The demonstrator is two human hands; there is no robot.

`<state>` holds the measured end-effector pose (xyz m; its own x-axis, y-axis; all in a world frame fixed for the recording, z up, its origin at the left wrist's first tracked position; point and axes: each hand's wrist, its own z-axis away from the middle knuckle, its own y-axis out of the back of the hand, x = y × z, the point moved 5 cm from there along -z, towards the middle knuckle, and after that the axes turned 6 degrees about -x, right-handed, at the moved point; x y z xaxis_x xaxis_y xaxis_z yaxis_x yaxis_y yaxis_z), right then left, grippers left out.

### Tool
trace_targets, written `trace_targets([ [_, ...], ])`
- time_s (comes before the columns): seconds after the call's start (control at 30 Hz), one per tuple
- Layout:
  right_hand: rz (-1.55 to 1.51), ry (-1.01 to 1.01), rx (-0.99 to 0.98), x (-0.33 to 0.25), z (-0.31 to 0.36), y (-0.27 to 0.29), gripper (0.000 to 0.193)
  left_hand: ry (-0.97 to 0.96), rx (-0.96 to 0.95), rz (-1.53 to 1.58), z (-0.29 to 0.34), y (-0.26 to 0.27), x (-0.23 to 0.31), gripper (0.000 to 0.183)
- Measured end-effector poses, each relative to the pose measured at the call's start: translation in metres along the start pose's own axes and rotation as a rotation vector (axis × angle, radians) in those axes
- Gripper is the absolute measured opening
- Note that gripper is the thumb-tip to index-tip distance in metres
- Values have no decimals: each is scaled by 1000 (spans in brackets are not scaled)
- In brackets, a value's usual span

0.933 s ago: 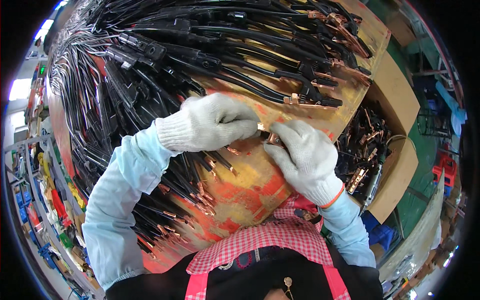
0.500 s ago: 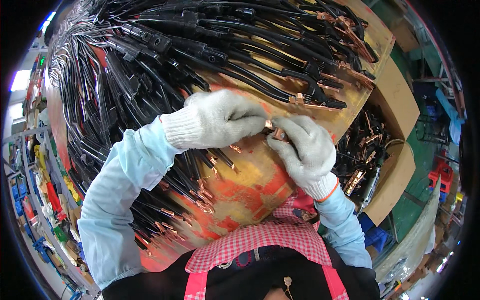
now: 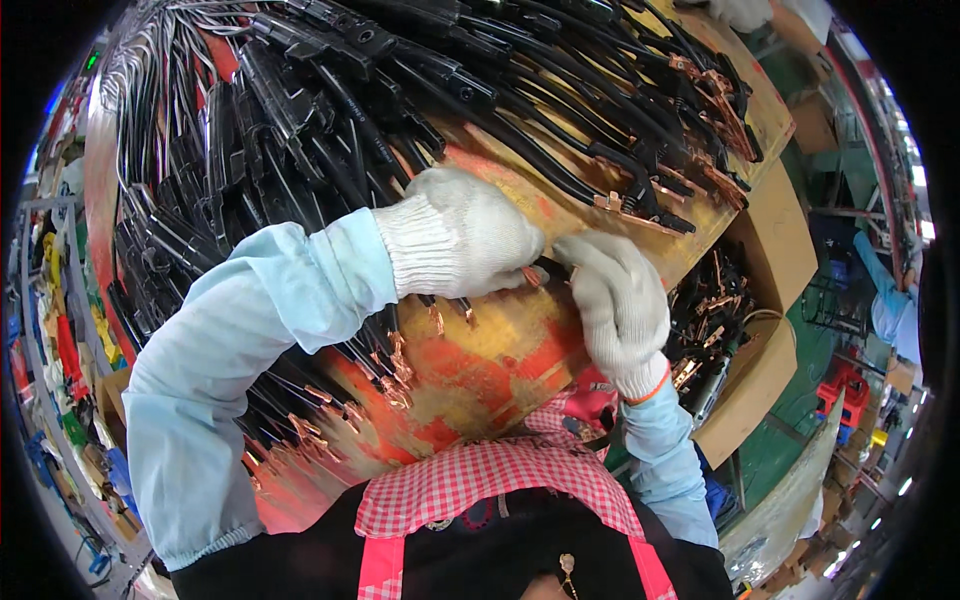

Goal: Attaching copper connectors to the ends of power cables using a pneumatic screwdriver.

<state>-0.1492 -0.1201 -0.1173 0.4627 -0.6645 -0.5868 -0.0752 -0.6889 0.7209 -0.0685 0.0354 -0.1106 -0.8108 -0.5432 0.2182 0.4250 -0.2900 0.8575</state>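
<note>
Black cables [image 3: 535, 153] crowd the worn red-and-yellow table [image 3: 480, 365].

Copper-coloured piece [image 3: 532, 276]: small, slim, reddish metallic shine, mostly covered. Held, slightly right of frame center, a bit above mid-height; visible bit tilted, running down to the right. Black part [image 3: 547, 266]: small, dark, just beside it, upper right. Joined or separate, can't tell. Full outlines hidden, finer detail too small.
</note>
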Motion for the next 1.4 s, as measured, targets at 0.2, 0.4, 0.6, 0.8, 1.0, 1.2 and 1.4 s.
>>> trace_targets([
  [0.2, -52, -19, -43, -9, -2, 13, 53, -35, -1, 6, -2, 1, 1, 41],
  [0.4, -62, 8, -27, -4, -6, 3, 32, -30, 24, -17, 1, -1, 1, 39],
  [0.6, -71, -13, -21, -7, -2, 13, 36, -30, 22, -36, -2, -2, 0, 38],
  [0.8, -18, 7, -16, -4, -9, 6, 28, 8, -46, -50, -3, -2, 1, 40],
  [1.0, 123, 131, 13, -14, -13, 21, 33, -13, -13, -12, -2, 0, 1, 42],
  [1.2, -47, 31, -7, -1, -6, 4, 26, 20, -49, -7, -2, -1, 1, 41],
  [1.4, -43, 31, -83, -3, -8, 12, 37, 18, -43, 18, 0, 3, 1, 40],
])
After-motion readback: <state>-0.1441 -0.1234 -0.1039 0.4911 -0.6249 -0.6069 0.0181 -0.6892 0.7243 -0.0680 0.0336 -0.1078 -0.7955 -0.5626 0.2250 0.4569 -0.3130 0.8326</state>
